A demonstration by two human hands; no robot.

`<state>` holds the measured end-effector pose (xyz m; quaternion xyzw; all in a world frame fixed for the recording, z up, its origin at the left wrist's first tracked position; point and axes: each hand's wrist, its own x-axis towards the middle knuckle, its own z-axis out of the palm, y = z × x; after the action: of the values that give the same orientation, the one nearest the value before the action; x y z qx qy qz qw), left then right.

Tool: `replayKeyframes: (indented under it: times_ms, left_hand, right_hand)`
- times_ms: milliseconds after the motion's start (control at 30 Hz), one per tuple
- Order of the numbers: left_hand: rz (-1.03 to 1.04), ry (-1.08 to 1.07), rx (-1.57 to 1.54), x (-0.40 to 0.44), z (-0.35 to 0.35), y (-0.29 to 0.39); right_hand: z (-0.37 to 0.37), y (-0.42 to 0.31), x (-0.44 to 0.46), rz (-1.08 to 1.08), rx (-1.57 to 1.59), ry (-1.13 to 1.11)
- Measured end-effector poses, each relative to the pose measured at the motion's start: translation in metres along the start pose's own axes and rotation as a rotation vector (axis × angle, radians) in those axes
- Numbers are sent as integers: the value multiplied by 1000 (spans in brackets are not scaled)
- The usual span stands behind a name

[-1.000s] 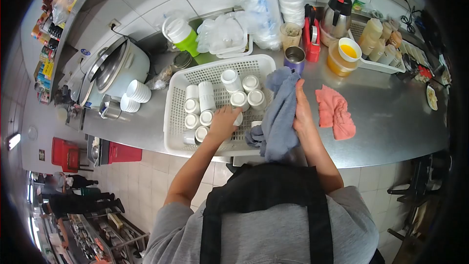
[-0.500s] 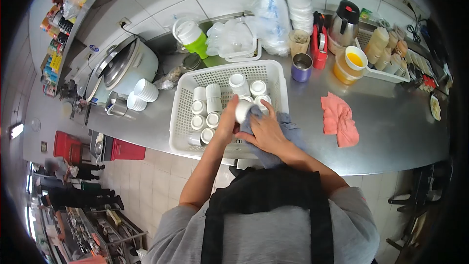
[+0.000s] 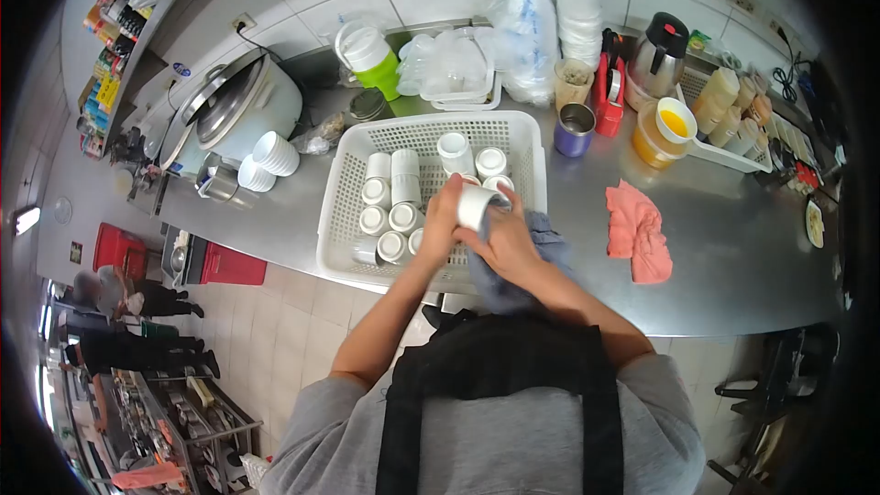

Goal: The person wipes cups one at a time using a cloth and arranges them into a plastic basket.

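Counter point(image 3: 742, 266), basket point(image 3: 513, 121): forearms point(image 3: 380, 321) slant inward, left hand point(image 3: 443, 225) curls fingers round cup point(image 3: 471, 207), right hand point(image 3: 513, 243) bends fingers around cloth point(image 3: 495, 286).

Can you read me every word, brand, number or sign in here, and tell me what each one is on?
No text can be read for certain.
Clear plastic bag: blue print, too blurred.
Yellow packet on the shelf: marks too small.
Blue oval sticker on the wall: too small.
Green packet behind the flask: too small.
Held white cup: no lettering visible.
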<state>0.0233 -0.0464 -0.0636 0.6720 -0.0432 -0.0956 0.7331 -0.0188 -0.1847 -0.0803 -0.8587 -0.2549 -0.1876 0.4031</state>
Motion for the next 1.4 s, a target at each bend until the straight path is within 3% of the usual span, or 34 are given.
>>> replayKeyframes:
  times_ms: [100, 133, 233, 267, 367, 433, 500, 533, 633, 700, 800, 900, 1000, 1100, 1200, 1300, 1400]
  left_hand:
    - [-532, -177, -12, -2, -16, 9]
    - [-554, -179, -230, -1, -13, -6]
    - [-264, 22, -204, -13, 4, -16]
    - [0, 146, -150, -11, 15, -18]
    - [539, 187, 453, -17, 18, -4]
    - [673, 68, 601, -11, 1, -10]
    - [764, 3, 679, -9, -11, -10]
    - [531, 28, 629, -15, -18, -8]
    - [421, 53, 813, -18, -39, -6]
    - [450, -124, 981, -17, -46, -14]
    - [493, -339, 1183, -17, -45, -31]
    - [427, -358, 1320, -11, -39, -49]
    - [578, -244, 1451, -13, -31, -53]
    - [627, -363, 1370, -9, -14, -51]
    - [598, -373, 1367, -5, -6, -69]
    - [516, -345, 1241, -8, 0, -75]
    - [406, -398, 1143, -16, 5, -62]
  right_hand:
    - [-7, 9, 4, -190, -140, 42]
    - [-8, 10, 8, -262, -188, 61]
    - [-4, -1, 11, 85, -5, 297]
    - [-3, -9, 13, 321, 239, 314]
    - [-11, -30, 21, 898, 711, 355]
    - [-13, -9, 20, 1099, 669, 417]
    - [-12, 38, 3, 1113, 721, 584]
    - [-32, 49, -2, 1089, 830, 632]
    - [-80, 73, -17, 954, 1190, 730]
    - [-100, 68, -20, 849, 1322, 763]
    - [-106, 61, -26, 914, 1306, 685]
    - [-87, 83, -35, 944, 1174, 804]
    - [-86, 77, -33, 974, 1184, 858]
    - [-110, 39, -16, 923, 1331, 653]
    - [-110, 34, -9, 813, 1308, 634]
    - [-105, 15, -4, 875, 1160, 663]
    - [-71, 56, -27, 867, 687, 283]
